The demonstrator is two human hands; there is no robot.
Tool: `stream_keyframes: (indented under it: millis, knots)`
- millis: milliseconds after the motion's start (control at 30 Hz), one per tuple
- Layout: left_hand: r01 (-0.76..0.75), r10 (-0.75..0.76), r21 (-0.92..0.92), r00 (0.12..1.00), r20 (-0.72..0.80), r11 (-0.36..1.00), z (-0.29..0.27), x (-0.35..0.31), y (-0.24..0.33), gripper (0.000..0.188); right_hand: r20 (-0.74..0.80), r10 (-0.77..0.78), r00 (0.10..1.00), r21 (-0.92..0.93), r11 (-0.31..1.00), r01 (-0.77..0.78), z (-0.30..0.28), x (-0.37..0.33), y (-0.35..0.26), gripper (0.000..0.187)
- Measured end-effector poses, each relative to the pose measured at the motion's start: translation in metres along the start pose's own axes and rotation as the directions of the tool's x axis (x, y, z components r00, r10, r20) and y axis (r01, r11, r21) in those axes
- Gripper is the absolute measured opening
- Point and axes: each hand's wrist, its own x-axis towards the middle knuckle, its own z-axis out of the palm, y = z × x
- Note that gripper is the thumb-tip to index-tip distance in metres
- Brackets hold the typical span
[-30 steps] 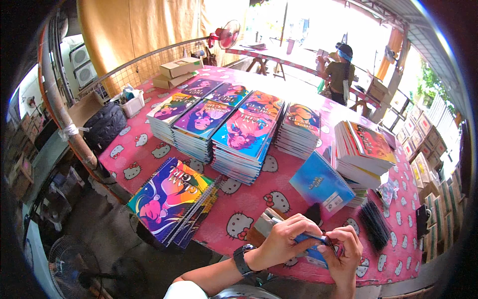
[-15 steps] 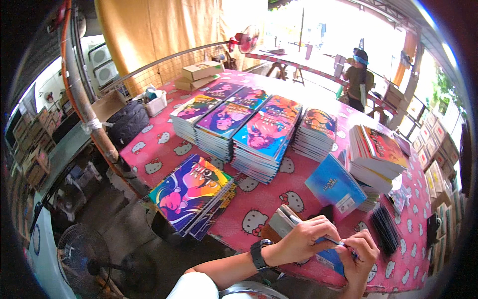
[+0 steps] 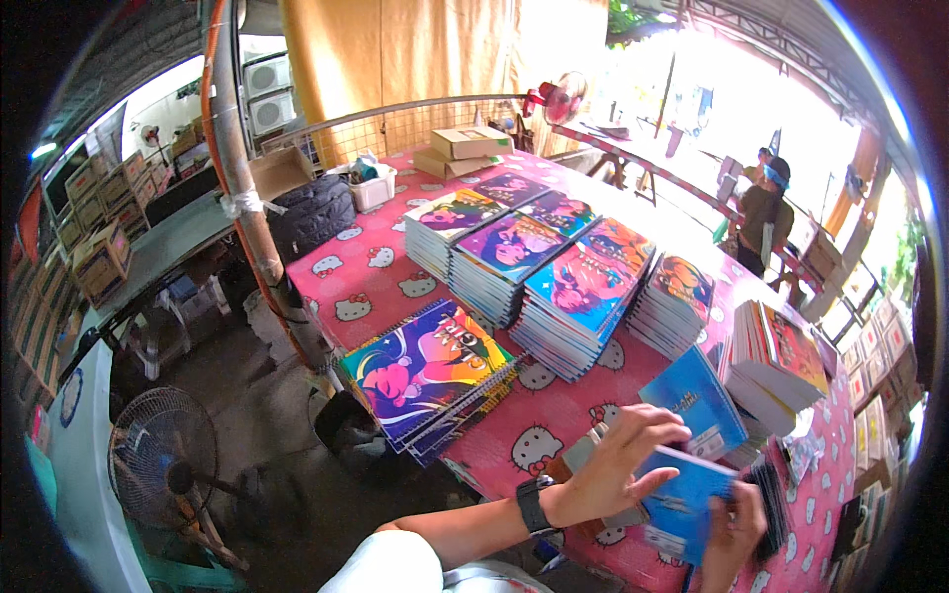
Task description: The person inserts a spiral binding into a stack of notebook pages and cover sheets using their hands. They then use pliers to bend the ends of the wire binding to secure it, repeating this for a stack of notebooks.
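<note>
My right hand (image 3: 733, 529), somewhat blurred, grips the right edge of a blue-covered notebook (image 3: 692, 489), held tilted above the near right of the table. My left hand (image 3: 621, 472) is at the notebook's left edge, its fingers apart and the thumb over the cover. Beyond my hands, a second blue-covered notebook (image 3: 704, 400) lies by a thick stack of books (image 3: 776, 361). A bundle of thin black binding coils (image 3: 773, 494) is just right of my hands. Under my left hand, a brown and grey object is mostly hidden.
Spiral notebooks with purple and yellow covers (image 3: 425, 371) sit at the table's left edge. Several tall notebook stacks (image 3: 588, 272) stand mid-table on the pink patterned cloth (image 3: 376, 287). A pole (image 3: 247, 188) and a floor fan (image 3: 168, 455) are at left. A person (image 3: 766, 217) stands far right.
My hands have come apart from their pinch at the notebook's edge. The right now holds the notebook with its blue cover showing; the left has opened. The view has shifted left.
</note>
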Motion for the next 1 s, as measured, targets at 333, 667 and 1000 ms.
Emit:
stream_keyframes:
  millis: [333, 667, 1000]
  knots:
    - [0.234, -0.191, -0.225, 0.962, 0.196, 0.946, -0.077, 0.006, 0.014, 0.036, -0.35, 0.241, 0.905, 0.717, 0.691, 0.094, 0.03, 0.018, -0.005, 0.053]
    - [0.148, 0.259, 0.953, 0.941, -0.219, 0.266, -0.226, 0.005, 0.009, 0.032, -0.021, 0.093, 0.995, 0.766, 0.642, -0.044, 0.046, 0.028, -0.012, 0.046]
    - [0.093, -0.447, 0.988, 0.894, -0.027, 0.125, -0.211, -0.062, -0.037, 0.027, 0.159, -0.02, 0.987, 0.746, 0.657, -0.107, 0.051, 0.024, -0.022, 0.02]
